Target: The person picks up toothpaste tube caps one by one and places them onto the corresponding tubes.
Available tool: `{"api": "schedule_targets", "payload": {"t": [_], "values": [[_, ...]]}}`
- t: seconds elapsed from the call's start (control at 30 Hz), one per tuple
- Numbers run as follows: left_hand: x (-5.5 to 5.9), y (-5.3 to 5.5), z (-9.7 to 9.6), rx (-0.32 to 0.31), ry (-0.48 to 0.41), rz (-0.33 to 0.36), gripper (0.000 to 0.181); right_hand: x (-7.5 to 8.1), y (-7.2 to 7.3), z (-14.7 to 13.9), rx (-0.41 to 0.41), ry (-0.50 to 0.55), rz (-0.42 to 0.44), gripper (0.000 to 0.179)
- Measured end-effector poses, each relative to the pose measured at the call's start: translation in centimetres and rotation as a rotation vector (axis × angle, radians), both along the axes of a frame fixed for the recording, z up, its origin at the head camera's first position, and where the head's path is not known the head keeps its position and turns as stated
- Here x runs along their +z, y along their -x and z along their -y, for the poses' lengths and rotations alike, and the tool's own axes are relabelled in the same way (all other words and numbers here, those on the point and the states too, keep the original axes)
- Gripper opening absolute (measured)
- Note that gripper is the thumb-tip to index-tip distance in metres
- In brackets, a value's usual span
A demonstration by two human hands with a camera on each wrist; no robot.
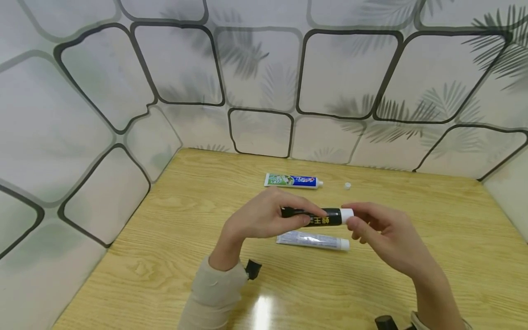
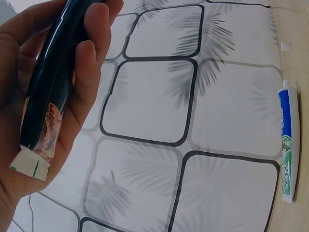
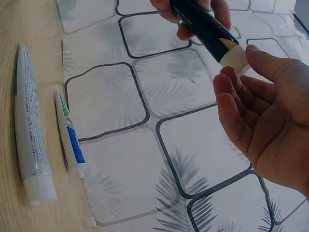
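My left hand [image 1: 268,215] grips a black toothpaste tube [image 1: 326,217] with gold lettering, held above the table. In the left wrist view its pale crimped end [image 2: 30,164] lies against the palm. At the other end, my right hand [image 1: 387,233] pinches the white cap [image 3: 235,59] between thumb and fingers; the cap sits on the tube. Beneath the hands lies a whitish capped tube [image 1: 313,240] on the table. Farther back rests a green and blue toothpaste tube [image 1: 294,181], its nozzle bare, with a small white cap [image 1: 347,185] to its right.
The wood-grain table [image 1: 165,238] meets a patterned wall covering [image 1: 260,68] at the back and left. A black strap piece [image 1: 253,269] sticks out by the left wrist, and a dark object [image 1: 386,322] shows near the right wrist.
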State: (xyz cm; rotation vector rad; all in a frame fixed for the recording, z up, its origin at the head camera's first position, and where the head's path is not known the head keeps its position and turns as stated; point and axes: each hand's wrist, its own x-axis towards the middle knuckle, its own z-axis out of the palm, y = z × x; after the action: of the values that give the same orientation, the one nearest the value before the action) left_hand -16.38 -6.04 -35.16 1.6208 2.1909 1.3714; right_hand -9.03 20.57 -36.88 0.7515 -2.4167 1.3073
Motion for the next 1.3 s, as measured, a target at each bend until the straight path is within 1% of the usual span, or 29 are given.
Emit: {"api": "schedule_targets", "payload": {"t": [0.13,0.23,0.4,0.47,0.57,0.87,1.13,1.3], "values": [[-0.03,0.06,0.05,-0.012,-0.005,0.016,0.025,0.14,0.01,-0.02,-0.005,-0.005,0.047,0.028],[-0.12,0.16,0.09,-0.014,-0.002,0.029,0.025,0.26,0.06,-0.11,-0.005,-0.013,0.06,0.032],[-0.34,0.34,0.14,-0.002,0.005,0.047,0.025,0.33,0.08,-0.38,-0.004,-0.043,-0.005,0.049],[-0.4,0.39,0.15,-0.002,0.004,0.053,0.025,0.35,0.1,-0.41,0.006,-0.054,-0.033,0.052],[-0.43,0.43,0.15,-0.002,0.006,0.055,0.025,0.37,0.14,-0.33,0.017,-0.062,-0.044,0.05],[-0.29,0.44,0.05,-0.006,0.033,0.055,0.026,0.3,0.03,-0.17,-0.025,-0.062,-0.044,0.046],[-0.26,0.5,-0.02,-0.007,0.049,0.05,0.026,0.31,0.03,-0.12,-0.034,-0.064,-0.032,0.044],[-0.4,0.6,-0.03,-0.02,0.061,0.064,0.027,0.28,0.03,-0.09,-0.05,-0.073,-0.029,0.042]]}}
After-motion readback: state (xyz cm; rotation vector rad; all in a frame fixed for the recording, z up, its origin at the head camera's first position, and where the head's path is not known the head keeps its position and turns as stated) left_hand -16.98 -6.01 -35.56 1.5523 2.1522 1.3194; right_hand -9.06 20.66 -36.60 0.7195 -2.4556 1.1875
